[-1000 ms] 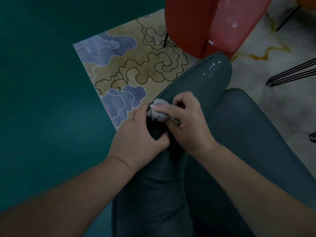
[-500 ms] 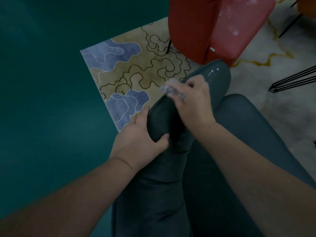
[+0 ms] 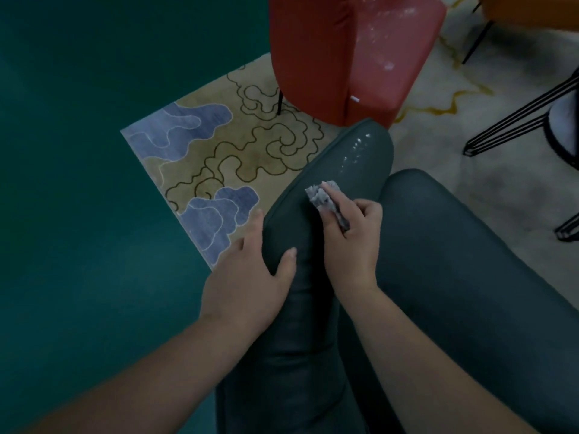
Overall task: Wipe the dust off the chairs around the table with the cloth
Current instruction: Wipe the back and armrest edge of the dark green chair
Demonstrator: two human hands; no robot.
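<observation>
A dark teal padded chair [image 3: 463, 277] fills the lower right, with its curved armrest [image 3: 354, 158] running up the middle. White dust specks lie on the armrest's far end. My right hand [image 3: 354, 239] grips a crumpled grey cloth [image 3: 322, 195] and presses it onto the armrest just below the specks. My left hand [image 3: 247, 283] clasps the armrest's left side, thumb on top and fingers over the outer edge.
A red chair [image 3: 344, 57] with dusty white marks stands just beyond the armrest. A patterned rug [image 3: 203, 158] lies on the dark green floor [image 3: 78, 214] at left. Black wire legs [image 3: 517, 120] stand at the right on a pale marbled floor.
My right hand with the cloth went up the armrest towards its far end, then came back down to the middle. My left hand stayed holding the armrest's side.
</observation>
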